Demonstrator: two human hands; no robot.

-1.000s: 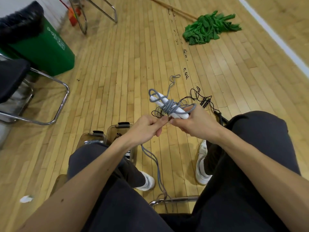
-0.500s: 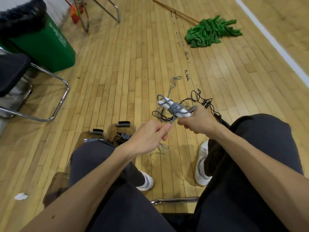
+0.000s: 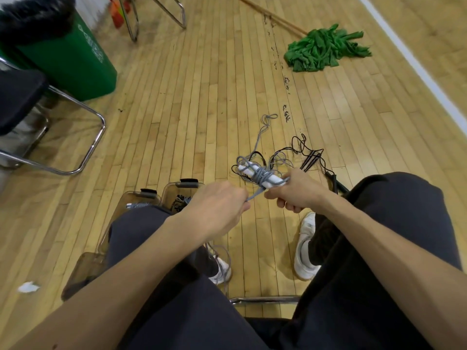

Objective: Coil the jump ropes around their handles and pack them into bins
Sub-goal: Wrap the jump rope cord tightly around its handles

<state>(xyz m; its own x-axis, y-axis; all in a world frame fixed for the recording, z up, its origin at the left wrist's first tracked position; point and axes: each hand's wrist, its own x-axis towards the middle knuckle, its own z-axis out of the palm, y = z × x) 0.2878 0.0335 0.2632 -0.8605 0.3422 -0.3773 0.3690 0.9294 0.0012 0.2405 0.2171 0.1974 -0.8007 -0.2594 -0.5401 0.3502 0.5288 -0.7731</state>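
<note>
Pinching fingers: the left hand (image 3: 217, 210) has its fingers curled tight on the grey jump rope (image 3: 260, 176) and draws one strand taut off the handles.
Gripping fingers: the right hand (image 3: 295, 190) is closed round the near end of the paired white handles (image 3: 274, 181).
Wraps: several grey turns cross the middle of the handles, and loose loops stick out at their far end.
Slack: more grey cord hangs below the left hand, so I judge this coil unfinished.
Beyond the handles: a black jump rope (image 3: 298, 147) lies tangled on the floor, not yet coiled.
Left of the handles: two clear bins (image 3: 185, 184) already hold some bundled ropes.
Left to do: finish this wrap, bin it, then coil the black one.
</note>
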